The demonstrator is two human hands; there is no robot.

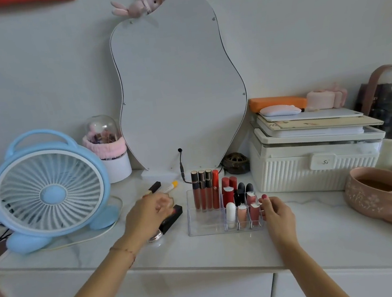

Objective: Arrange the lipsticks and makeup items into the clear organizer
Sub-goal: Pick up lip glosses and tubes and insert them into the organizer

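"Si"-like mark on white storage box (315, 165)

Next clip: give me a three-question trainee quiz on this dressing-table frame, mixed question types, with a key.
1. True or false: the four tall lip gloss tubes stand upright in the clear organizer.
2. Which hand touches the organizer's side? A) left hand B) right hand C) neither
3. Fill in: the blue fan stands on the person's ____ side of the table.

Key
1. True.
2. B. The right hand rests at its right wall; the left hand is over loose items beside a black lipstick.
3. Left.
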